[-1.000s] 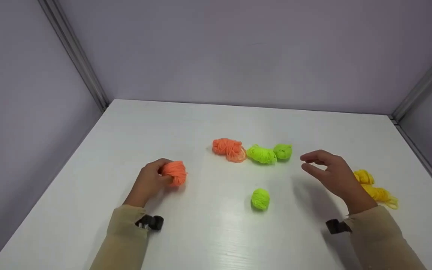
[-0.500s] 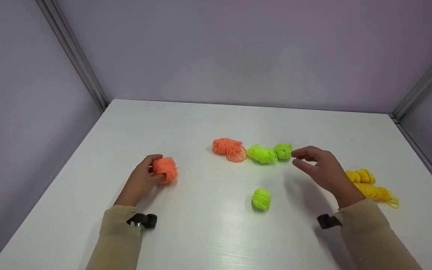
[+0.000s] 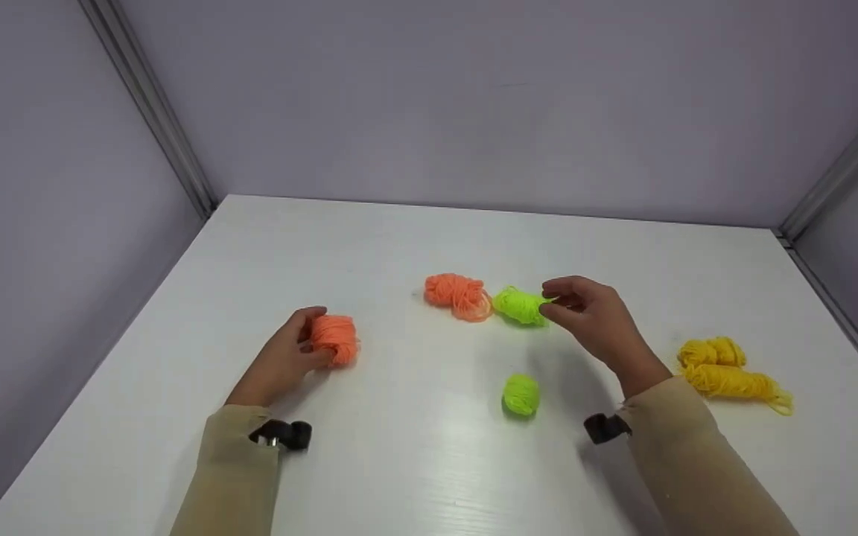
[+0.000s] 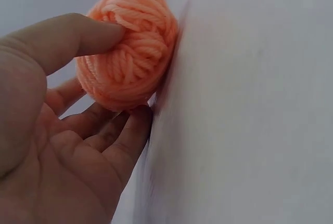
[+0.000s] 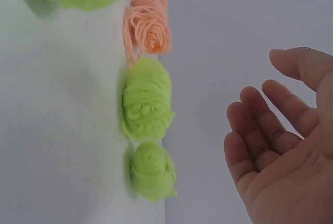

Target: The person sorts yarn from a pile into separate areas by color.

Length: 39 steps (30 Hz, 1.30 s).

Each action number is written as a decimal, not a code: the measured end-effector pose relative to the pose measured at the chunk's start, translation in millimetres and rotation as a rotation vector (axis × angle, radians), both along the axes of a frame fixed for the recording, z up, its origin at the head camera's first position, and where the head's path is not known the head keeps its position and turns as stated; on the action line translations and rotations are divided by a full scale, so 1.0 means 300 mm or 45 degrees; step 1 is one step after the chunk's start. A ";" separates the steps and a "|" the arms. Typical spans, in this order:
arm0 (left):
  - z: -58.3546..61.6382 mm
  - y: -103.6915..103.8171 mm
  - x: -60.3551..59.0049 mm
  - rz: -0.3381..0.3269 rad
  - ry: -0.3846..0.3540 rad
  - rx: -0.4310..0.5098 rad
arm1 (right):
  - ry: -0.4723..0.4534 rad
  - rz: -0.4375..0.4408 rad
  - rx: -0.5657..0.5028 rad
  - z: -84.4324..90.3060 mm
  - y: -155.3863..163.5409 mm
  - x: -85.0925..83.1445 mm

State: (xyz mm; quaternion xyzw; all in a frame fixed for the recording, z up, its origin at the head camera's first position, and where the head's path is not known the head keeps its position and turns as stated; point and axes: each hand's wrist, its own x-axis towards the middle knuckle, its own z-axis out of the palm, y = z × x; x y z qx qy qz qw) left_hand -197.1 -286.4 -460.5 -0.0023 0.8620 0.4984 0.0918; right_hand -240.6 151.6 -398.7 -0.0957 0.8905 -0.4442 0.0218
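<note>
My left hand [image 3: 280, 363] grips an orange ball of yarn [image 3: 335, 340] at the table's left, thumb on one side and fingers on the other. In the left wrist view the thumb presses into the orange strands, and the ball sits at the tabletop. My right hand [image 3: 594, 321] hovers over the table with bent fingers, holding nothing. Beneath and behind it lie a lime-green yarn bundle [image 3: 520, 306] and a rounder green yarn ball [image 5: 153, 171], the latter hidden in the head view. A second orange yarn bundle [image 3: 457, 295] touches the lime bundle, its strands trailing.
Nearer the front lies another lime-green yarn ball [image 3: 521, 395]. Two yellow yarn bundles, a short one [image 3: 712, 351] and a longer one [image 3: 731, 382], lie together on the right. Pale walls [image 3: 474, 112] enclose the white table [image 3: 399, 461] at the back and sides.
My right hand has moved left, away from the yellow yarn and over the green yarn. My left hand has shifted slightly left with the orange ball.
</note>
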 end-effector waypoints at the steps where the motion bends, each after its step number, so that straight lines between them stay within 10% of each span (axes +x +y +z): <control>1: -0.002 0.001 0.000 -0.003 0.003 -0.004 | -0.031 -0.003 -0.013 -0.003 -0.013 -0.004; 11: -0.008 0.022 -0.005 0.014 0.009 -0.041 | -0.206 -0.040 -0.137 -0.002 -0.148 -0.049; 39: -0.005 0.096 -0.019 0.028 -0.004 -0.035 | -0.175 -0.090 -0.102 0.000 -0.349 -0.143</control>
